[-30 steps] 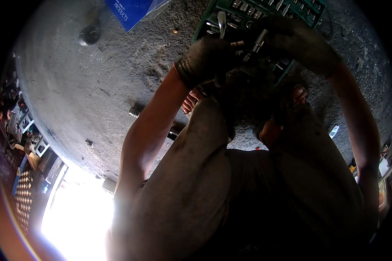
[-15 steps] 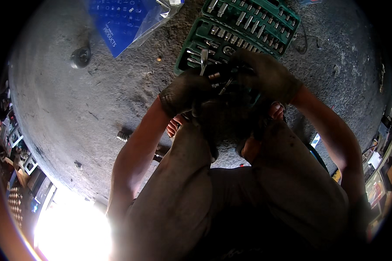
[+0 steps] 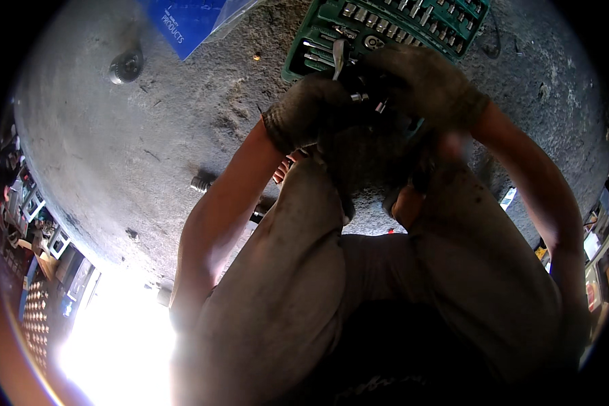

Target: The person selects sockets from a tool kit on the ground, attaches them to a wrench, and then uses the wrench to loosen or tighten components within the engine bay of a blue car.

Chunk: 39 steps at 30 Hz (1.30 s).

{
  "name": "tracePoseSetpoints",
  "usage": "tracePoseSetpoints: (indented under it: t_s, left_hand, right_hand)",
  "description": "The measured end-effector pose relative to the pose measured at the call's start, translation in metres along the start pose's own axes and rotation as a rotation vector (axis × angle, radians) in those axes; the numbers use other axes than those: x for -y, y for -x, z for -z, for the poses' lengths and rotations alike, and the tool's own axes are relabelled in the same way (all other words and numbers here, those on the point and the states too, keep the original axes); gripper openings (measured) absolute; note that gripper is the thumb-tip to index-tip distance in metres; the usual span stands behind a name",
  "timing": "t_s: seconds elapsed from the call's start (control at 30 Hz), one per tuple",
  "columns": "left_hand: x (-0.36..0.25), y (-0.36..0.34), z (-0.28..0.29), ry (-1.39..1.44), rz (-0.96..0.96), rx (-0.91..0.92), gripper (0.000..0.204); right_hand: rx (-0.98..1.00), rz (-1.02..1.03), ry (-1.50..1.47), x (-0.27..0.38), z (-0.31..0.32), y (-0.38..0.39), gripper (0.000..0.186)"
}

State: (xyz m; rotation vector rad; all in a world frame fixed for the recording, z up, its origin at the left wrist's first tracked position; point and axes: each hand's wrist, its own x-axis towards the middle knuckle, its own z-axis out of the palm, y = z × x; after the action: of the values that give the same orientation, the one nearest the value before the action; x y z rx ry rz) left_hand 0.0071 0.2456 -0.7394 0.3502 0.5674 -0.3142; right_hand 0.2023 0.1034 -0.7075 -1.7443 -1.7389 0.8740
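Note:
Both my hands wear dark, dirty work gloves and meet over my feet at the near edge of a green socket-set case. My left hand (image 3: 308, 111) is closed round a silver wrench (image 3: 340, 57), whose shiny flared end sticks up past the glove. Close to those fingers is a small shiny metal piece (image 3: 359, 97). Opposite, my right hand (image 3: 430, 81) is curled and slightly blurred; its fingertips are in shadow. A short bright-tipped piece (image 3: 380, 106) shows beside them. What the right fingers grip is too dark to make out.
The open green case (image 3: 292, 64) holds rows of sockets, bits and a ratchet. To the left lie a blue printed sheet (image 3: 183, 24) in clear plastic and a round dark metal part (image 3: 126, 68). A ribbed metal part (image 3: 201, 183) lies by my left forearm on rough concrete.
The whole view has shifted, so the case and sheet sit higher and further right. Both hands stay together; the small shiny pieces between them have changed position. The wrench remains in my left hand.

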Motion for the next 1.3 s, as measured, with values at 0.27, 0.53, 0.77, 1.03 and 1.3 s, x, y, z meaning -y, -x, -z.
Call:
tracePoseSetpoints:
  t_s: [0.27,0.53,0.77,1.03,1.3]
  left_hand:
    - [-0.006,0.001,0.002,-0.192,-0.027,0.011,0.068]
    - [-0.016,0.007,-0.009,-0.147,-0.001,0.032,0.060]
    - [0.008,-0.007,0.017,-0.219,-0.011,-0.003,0.051]
    - [-0.005,0.013,0.031,-0.567,0.079,-0.225,0.048]
    - [-0.036,0.033,0.067,-0.512,-0.030,-0.284,0.036]
  right_hand:
    - [-0.069,-0.265,-0.260,-0.003,0.006,0.010,0.032]
    - [0.127,-0.428,-0.926,-0.001,0.021,0.007,0.034]
    - [0.288,-0.689,-0.690,0.008,0.012,0.007,0.037]
    - [0.388,-0.288,-0.302,-0.053,-0.016,0.048,0.039]
    - [0.587,-0.750,-0.584,-0.036,0.030,0.028,0.030]
